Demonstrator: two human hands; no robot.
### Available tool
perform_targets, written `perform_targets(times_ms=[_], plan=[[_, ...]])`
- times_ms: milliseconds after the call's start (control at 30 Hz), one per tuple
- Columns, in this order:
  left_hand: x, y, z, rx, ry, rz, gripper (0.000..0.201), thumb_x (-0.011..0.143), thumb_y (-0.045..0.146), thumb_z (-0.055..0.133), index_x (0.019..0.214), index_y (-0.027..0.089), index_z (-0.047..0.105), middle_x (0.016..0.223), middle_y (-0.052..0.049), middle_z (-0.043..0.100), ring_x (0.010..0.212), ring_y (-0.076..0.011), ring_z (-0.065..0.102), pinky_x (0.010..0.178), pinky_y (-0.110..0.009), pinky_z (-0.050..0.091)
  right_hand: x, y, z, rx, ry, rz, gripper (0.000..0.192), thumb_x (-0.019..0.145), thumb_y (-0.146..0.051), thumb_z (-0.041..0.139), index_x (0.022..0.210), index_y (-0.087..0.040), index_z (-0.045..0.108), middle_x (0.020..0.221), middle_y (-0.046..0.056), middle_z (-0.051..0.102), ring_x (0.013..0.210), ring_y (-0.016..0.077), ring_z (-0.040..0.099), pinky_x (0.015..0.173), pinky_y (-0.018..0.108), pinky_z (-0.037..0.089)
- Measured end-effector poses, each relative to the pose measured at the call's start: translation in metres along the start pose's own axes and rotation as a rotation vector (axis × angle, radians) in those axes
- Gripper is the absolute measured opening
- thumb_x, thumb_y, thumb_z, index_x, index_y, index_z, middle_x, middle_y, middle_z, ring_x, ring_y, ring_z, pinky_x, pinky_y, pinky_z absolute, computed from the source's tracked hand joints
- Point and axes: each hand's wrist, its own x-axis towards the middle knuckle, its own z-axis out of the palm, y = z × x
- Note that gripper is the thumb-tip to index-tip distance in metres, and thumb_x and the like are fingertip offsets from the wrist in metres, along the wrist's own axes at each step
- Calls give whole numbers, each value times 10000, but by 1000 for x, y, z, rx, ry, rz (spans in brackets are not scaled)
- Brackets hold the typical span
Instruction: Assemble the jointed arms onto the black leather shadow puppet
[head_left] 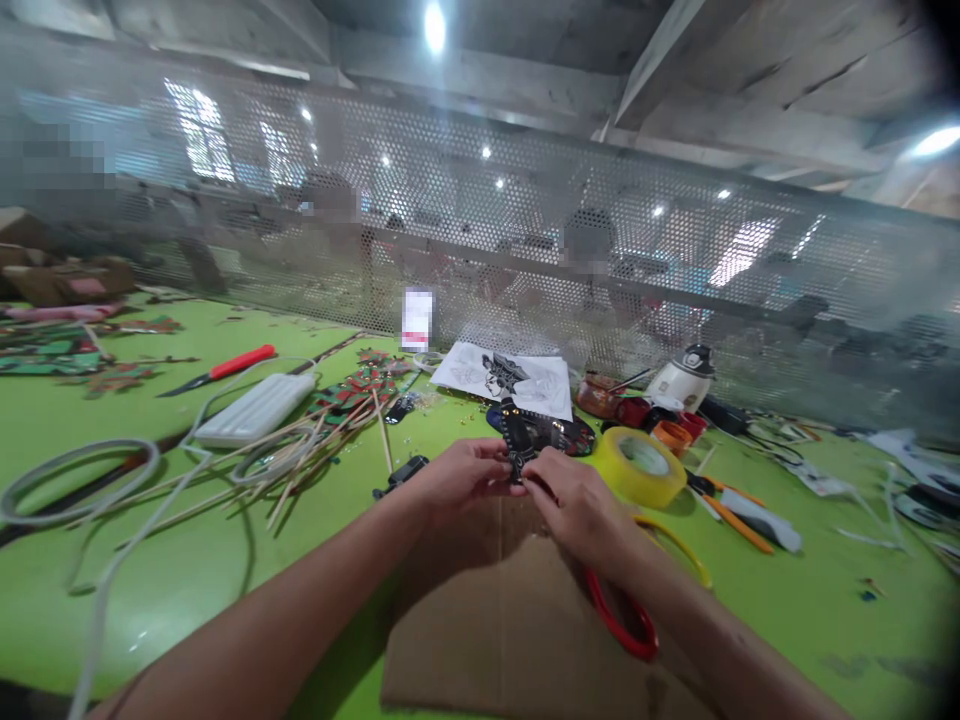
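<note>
A small black decorated piece with shiny dots along it (516,430) is held up between both hands above a brown cardboard sheet (465,630). My left hand (466,472) is closed on its left side, thumb and fingers pressed together. The fingers of my right hand (583,498) pinch at its lower right edge; whether something tiny is between them is hidden. Behind it lies a dark beaded piece (574,435) on the table. Scissors with a red loop (628,625) and a yellow loop (686,550) lie partly under my right forearm.
On the green table (330,600) stand a roll of yellow tape (637,468), orange-handled pliers (742,515), and paint pots (671,435). A printed drawing (506,380) lies behind. Leftward are wooden sticks (300,470), a white power strip (255,408) with cable, and a red-handled knife (240,362).
</note>
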Motion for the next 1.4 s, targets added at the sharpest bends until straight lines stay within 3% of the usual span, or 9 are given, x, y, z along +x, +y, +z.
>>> perform_targets(times_ms=[167, 633, 867, 1133, 1400], plan=[[2, -5, -2, -20, -22, 5, 169, 623, 150, 779, 764, 121, 691, 747, -40, 670, 689, -131, 633, 739, -264, 517, 0, -1, 2, -30, -47, -4, 135, 914, -149, 485, 859, -174, 606, 856, 52, 614, 798, 169, 572, 705, 277, 403], [4, -11, -4, 43, -32, 30, 199, 616, 170, 786, 791, 117, 709, 781, -62, 681, 651, -119, 606, 694, -248, 480, 0, -2, 5, -85, -37, 54, 149, 892, -131, 495, 785, -175, 589, 797, 35, 609, 727, 156, 551, 663, 270, 368], [6, -14, -4, 58, 32, 48, 159, 605, 181, 778, 699, 113, 669, 647, -19, 633, 598, -118, 595, 649, -240, 462, -2, -5, 7, -114, -11, 83, 151, 886, -150, 487, 765, -185, 570, 788, 40, 619, 706, 161, 554, 645, 274, 356], [4, -17, 2, 175, 187, 42, 66, 617, 63, 661, 622, 127, 646, 557, -10, 613, 506, -92, 536, 524, -194, 397, -4, -5, 18, -74, -17, 142, 170, 899, -149, 482, 787, -184, 605, 779, 50, 658, 715, 171, 588, 647, 274, 372], [5, -19, -2, 208, 210, 66, 73, 604, 105, 692, 671, 134, 682, 619, -20, 651, 544, -110, 562, 588, -217, 445, -2, -3, 19, 15, 4, 173, 141, 879, -144, 520, 784, -191, 612, 770, 36, 665, 716, 167, 592, 659, 268, 385]])
